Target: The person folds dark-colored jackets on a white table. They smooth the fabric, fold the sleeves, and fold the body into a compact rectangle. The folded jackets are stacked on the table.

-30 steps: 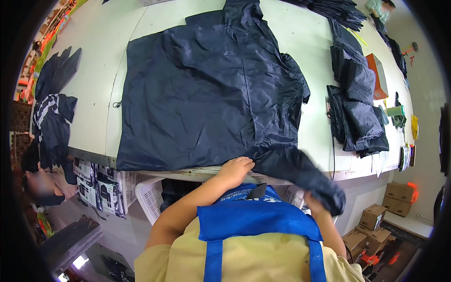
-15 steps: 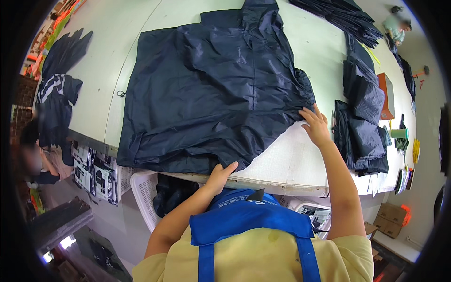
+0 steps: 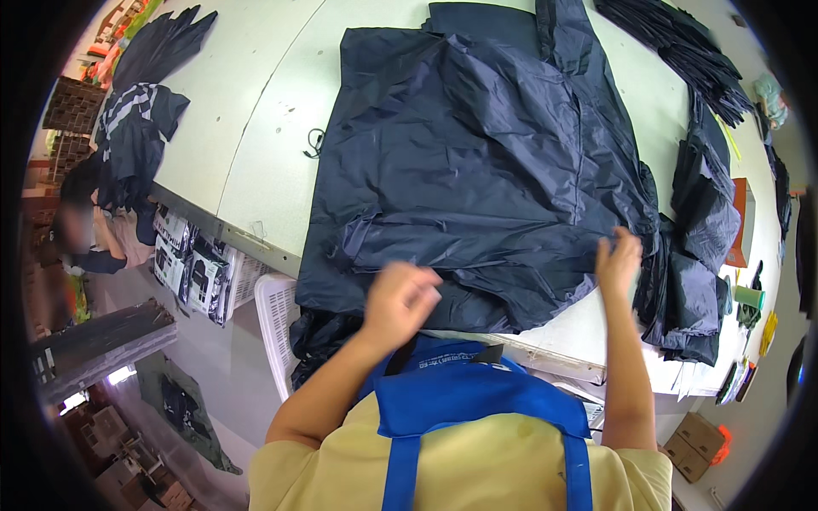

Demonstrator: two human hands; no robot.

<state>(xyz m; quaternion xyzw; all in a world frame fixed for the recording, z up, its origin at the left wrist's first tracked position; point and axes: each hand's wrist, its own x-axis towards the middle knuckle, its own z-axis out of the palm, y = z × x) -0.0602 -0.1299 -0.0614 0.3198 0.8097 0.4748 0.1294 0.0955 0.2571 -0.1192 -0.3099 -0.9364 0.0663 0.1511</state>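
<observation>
Navy rainwear, a big crinkly jacket (image 3: 486,162), is lying spread across the pale tabletop (image 3: 256,111) right in front of me, its lower hem bunching at the near edge and part of the cloth spilling over toward the white plastic basket (image 3: 274,319) below. I am bringing my right hand (image 3: 619,260) down at the jacket's right side, fingers loose and half spread, touching or just above the cloth and gripping nothing that I can make out. My left hand (image 3: 400,300) is hovering over the near hem, fingers curled softly, blurred, so I cannot tell whether they are pinching any fabric. To do this well, I judge I should be pressing flat with both palms and drawing the wrinkled hem taut before any fold, keeping the slippery cloth from sliding off the edge. Just beside my right hand a heap of folded dark garments (image 3: 694,255) is sitting; more dark pieces (image 3: 141,111) are lying at the far left.
</observation>
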